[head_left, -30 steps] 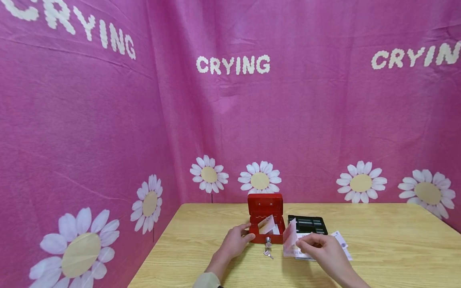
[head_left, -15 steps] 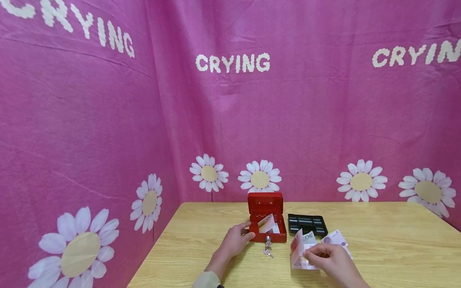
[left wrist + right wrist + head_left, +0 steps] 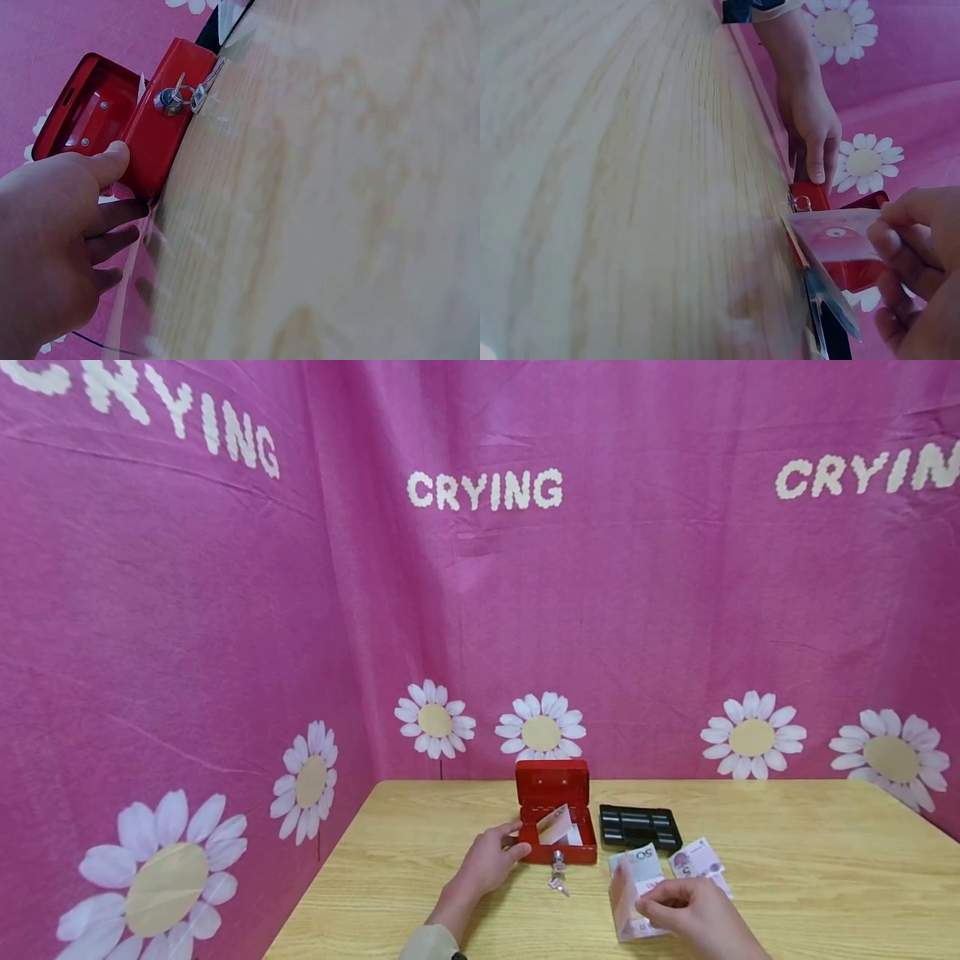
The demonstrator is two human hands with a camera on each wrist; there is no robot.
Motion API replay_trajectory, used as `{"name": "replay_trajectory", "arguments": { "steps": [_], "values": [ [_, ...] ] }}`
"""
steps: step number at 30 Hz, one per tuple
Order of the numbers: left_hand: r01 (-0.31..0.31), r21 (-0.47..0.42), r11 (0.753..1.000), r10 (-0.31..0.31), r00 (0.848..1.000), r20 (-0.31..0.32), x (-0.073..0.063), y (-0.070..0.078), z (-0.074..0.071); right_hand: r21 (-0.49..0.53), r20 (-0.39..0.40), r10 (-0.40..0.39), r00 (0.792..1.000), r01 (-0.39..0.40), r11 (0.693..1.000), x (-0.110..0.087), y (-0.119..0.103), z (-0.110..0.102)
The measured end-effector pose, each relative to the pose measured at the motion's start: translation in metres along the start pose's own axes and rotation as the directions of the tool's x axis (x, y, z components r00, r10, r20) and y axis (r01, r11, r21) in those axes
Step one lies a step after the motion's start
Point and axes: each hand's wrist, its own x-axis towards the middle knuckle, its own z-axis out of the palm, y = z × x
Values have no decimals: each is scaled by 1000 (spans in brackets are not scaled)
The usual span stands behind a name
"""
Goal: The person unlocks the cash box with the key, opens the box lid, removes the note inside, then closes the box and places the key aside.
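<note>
A small red cash box (image 3: 542, 854) stands with its lid raised, a pinkish banknote (image 3: 555, 825) leaning inside. My left hand (image 3: 487, 862) holds its left front corner; in the left wrist view the thumb lies on the rim and the fingers are against the side. Keys (image 3: 557, 884) hang from the front lock. To the right, my right hand (image 3: 697, 907) pinches a pink banknote (image 3: 832, 231) between thumb and forefinger. This folded-looking note stands partly over a greenish 50 note (image 3: 642, 858) on the table.
Behind the notes lies a black compartment tray (image 3: 637, 828), just right of the cash box. More purple notes (image 3: 697, 856) lie beyond my right hand. A pink curtain (image 3: 630, 635) with daisies surrounds the wooden table (image 3: 825, 877).
My right hand has drawn the pinched banknote toward me and slightly right, away from the cash box. More of the greenish 50 note shows now. The left hand has stayed at the box.
</note>
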Motion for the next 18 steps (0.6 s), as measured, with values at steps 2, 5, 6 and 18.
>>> {"name": "replay_trajectory", "arguments": {
  "steps": [2,5,6,18],
  "values": [
    [-5,0,1000,5,1000,2,0,-1,0,-9,11,-1,1000,2,1000,1,2,0],
    [-8,-1,1000,8,1000,2,0,-1,0,-34,19,-15,1000,16,999,2,4,-1],
    [-10,1,1000,10,1000,2,1,-1,-1,-42,22,-19,1000,20,999,3,5,-1],
    [-16,9,1000,16,1000,0,0,1,-1,-89,16,23,1000,-21,996,0,3,-7]
  ]
}}
